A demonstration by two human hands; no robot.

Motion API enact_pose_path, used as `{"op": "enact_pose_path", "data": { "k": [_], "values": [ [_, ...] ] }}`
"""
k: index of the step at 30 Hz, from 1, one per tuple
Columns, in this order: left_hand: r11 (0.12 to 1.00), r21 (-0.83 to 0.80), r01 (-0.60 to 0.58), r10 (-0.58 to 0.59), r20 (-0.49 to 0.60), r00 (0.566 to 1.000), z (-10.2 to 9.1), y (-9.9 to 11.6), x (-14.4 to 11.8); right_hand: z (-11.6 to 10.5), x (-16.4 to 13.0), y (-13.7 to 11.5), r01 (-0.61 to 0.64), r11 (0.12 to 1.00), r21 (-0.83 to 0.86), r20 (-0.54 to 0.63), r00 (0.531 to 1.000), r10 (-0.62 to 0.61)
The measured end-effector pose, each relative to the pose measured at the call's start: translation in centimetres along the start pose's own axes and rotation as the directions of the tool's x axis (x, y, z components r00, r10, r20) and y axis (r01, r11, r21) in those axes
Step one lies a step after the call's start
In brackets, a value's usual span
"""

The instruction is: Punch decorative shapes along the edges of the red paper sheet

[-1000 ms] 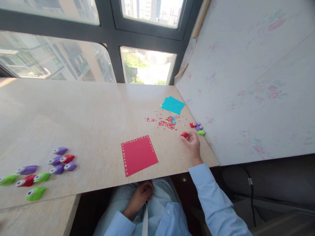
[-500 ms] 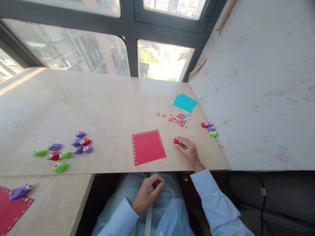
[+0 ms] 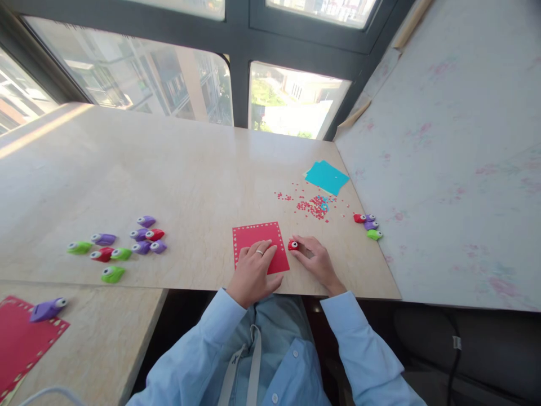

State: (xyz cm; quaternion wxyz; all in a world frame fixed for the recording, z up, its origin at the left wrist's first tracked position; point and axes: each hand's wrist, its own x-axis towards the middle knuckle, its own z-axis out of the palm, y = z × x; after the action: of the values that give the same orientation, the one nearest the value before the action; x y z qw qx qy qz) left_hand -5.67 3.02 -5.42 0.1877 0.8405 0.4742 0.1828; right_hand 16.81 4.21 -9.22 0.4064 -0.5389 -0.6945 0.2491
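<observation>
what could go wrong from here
The red sheet might crease or shift under the left hand lying over it. The red punch, held beside the sheet's right edge by the right hand, might overlap holes already there. Loose paper bits beyond might scatter if brushed.

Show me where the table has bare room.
Bare: the wide stretch between window frame and left-side punches; the gap from those punches to the red sheet under the left hand. Crowded: rightward, with the right hand, confetti and blue paper.
</observation>
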Motion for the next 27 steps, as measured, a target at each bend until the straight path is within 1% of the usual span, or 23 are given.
{"op": "enact_pose_path", "data": {
  "k": [2,4,9,16,23,27],
  "values": [
    [0.998,0.047,0.048,-0.048,0.017,0.999,0.4,0.2,0.4,0.0,0.0,0.1,0.008,1.000,-0.020,0.000,1.000,-0.008],
    [0.994,0.077,0.079,-0.079,-0.004,0.997,0.6,0.4,0.7,0.0,-0.1,0.2,0.009,0.999,-0.036,0.005,1.000,-0.009],
    [0.988,0.117,0.098,-0.090,-0.071,0.993,0.9,0.4,1.2,0.0,-0.1,0.2,0.026,0.998,-0.061,0.007,1.000,-0.025],
    [0.995,0.033,0.092,-0.087,-0.138,0.987,1.6,-0.7,0.7,0.0,-0.1,0.2,0.029,0.998,-0.057,0.010,1.000,-0.028],
    [0.997,0.003,0.077,-0.076,-0.121,0.990,1.7,-1.0,0.6,-0.2,0.0,-0.3,0.067,0.997,-0.024,0.090,0.994,-0.064],
    [0.998,-0.002,0.070,-0.069,-0.113,0.991,1.7,-1.0,0.5,-0.2,0.0,-0.5,0.085,0.996,-0.012,0.101,0.991,-0.084]
  ]
}}
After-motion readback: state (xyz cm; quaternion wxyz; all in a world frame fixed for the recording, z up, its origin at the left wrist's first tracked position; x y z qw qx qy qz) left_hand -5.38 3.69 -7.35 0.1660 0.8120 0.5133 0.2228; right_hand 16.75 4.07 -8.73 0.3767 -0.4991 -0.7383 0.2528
